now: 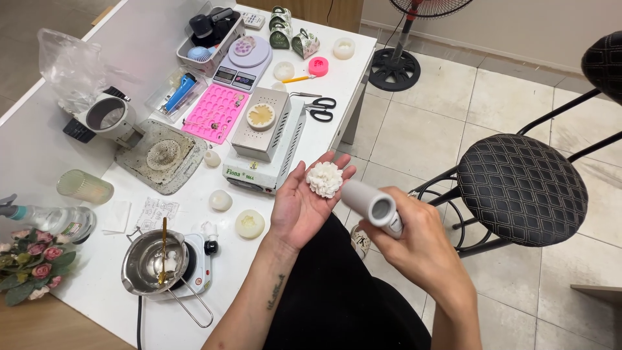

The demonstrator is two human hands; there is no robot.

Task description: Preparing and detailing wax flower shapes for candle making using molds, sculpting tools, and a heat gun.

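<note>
On the far left of my view I see a bunch of pink artificial roses with green leaves (29, 262), and above it a clear plastic spray bottle (55, 219) lying on the white tabletop (39, 146). Just right of those sits a small white electric hot plate (194, 266) carrying a steel pouring pot (150, 259) with a gold-coloured spoon (162, 249) standing in it. Near it lies a round cream wax disc (249, 223), and further back a pink silicone mould tray (215, 111) lies beside a boxy white heating unit (269, 139) with a round pale mould (261, 116) on top. Black-handled scissors (319, 107) lie just right of that unit.

Moving on, my left hand (304, 204) is held palm up past the table's edge, fingers spread and relaxed, cradling a white ruffled flower-shaped wax piece (324, 179) on the fingers rather than gripping it. Just to its right, my right hand (408, 236) is wrapped around a grey cylindrical handheld tool (372, 204), whose round end faces up toward me, close beside the flower. Well to the right stands a black quilted round stool (521, 188) on the tiled floor (421, 123).
</note>
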